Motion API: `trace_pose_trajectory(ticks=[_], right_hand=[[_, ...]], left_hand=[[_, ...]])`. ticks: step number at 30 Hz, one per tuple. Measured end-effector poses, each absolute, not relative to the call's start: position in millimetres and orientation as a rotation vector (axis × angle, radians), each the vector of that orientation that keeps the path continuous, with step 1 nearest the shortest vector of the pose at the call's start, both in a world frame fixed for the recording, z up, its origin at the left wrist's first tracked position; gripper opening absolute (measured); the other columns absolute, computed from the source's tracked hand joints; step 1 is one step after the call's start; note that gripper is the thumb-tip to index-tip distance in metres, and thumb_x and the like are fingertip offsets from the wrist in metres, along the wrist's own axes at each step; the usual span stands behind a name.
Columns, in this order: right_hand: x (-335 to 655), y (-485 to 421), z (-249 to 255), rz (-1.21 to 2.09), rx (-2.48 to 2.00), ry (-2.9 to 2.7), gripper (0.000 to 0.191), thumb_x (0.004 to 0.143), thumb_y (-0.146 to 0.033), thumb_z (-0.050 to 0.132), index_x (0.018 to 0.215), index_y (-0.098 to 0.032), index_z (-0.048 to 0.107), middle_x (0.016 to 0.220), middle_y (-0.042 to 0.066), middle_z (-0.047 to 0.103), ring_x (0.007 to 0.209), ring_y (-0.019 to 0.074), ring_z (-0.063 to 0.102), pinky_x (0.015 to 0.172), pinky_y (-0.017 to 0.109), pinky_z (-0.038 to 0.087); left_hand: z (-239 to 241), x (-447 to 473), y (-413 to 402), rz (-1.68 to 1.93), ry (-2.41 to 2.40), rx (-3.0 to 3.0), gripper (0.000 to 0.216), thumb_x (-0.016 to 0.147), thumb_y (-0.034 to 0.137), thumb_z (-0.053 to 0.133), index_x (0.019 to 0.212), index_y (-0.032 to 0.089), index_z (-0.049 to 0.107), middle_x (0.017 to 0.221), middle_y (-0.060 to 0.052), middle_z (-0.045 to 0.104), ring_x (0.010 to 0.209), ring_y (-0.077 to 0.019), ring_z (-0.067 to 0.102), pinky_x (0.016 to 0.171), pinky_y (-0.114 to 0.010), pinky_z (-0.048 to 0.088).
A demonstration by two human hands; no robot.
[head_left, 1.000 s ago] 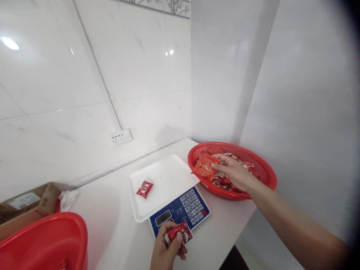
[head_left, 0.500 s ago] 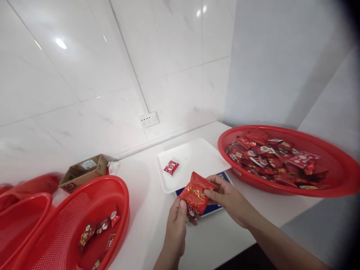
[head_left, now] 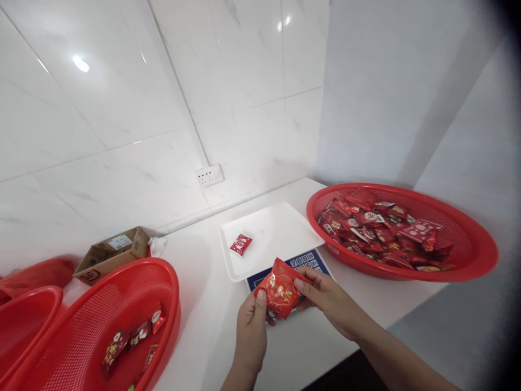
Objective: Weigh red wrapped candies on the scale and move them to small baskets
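Both my hands hold a red snack packet [head_left: 281, 288] with gold print, in front of the scale. My left hand [head_left: 252, 323] pinches its left side with the thumb on top; part of another dark red packet [head_left: 272, 313] shows beneath it. My right hand [head_left: 321, 296] grips the right edge between thumb and fingers. Behind the hands is a blue keypad scale [head_left: 313, 262] with a white weighing tray [head_left: 277, 236]. One small red and white packet [head_left: 241, 245] lies on the tray's left part.
To the right stands a large red basket [head_left: 476, 244] heaped with red packets. At the left, another red basket [head_left: 169, 288] holds several packets, and part of a further basket [head_left: 36, 304] shows beside it. An opened cardboard box [head_left: 109, 260] stands against the tiled wall.
The view has shifted slightly to the right. The held packet sits a little lower against the scale, so more of the keypad shows. Both hands keep their hold.
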State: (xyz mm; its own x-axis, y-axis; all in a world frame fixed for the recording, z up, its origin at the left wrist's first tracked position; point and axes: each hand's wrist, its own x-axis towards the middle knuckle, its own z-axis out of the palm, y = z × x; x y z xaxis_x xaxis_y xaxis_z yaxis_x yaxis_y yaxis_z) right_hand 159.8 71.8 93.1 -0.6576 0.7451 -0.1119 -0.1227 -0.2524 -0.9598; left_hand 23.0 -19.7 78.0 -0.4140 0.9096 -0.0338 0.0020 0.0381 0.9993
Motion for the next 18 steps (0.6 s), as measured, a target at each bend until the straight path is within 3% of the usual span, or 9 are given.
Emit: trace_pose_trajectory(ticks=[10,18], right_hand=[[159.3,60.4,93.9,1.991,-0.707,-1.489,0.037,0.064,-0.05,0.072,0.081,-0.02,0.06,0.068,-0.001,0.062,0.062,0.0149,0.057,0.055,0.027,0.045],[166.7,72.8,103.3,1.876,-0.733,-1.486,0.03,0.072,-0.047,0.065,0.087,-0.021,0.065,0.073,0.001,0.065,0.067,0.0176,0.058,0.061,0.03,0.046]], left_hand=[[78.1,23.3,-20.2,1.582,1.614,0.9,0.044,0.086,0.054,0.04,0.065,0.018,0.051,0.058,0.002,0.052,0.055,-0.0126,0.042,0.053,-0.024,0.033],[83.1,23.8,-21.4,1.39,1.507,1.058,0.044,0.087,0.054,0.039,0.084,0.016,0.062,0.071,-0.002,0.062,0.061,-0.0151,0.051,0.058,-0.026,0.038]])
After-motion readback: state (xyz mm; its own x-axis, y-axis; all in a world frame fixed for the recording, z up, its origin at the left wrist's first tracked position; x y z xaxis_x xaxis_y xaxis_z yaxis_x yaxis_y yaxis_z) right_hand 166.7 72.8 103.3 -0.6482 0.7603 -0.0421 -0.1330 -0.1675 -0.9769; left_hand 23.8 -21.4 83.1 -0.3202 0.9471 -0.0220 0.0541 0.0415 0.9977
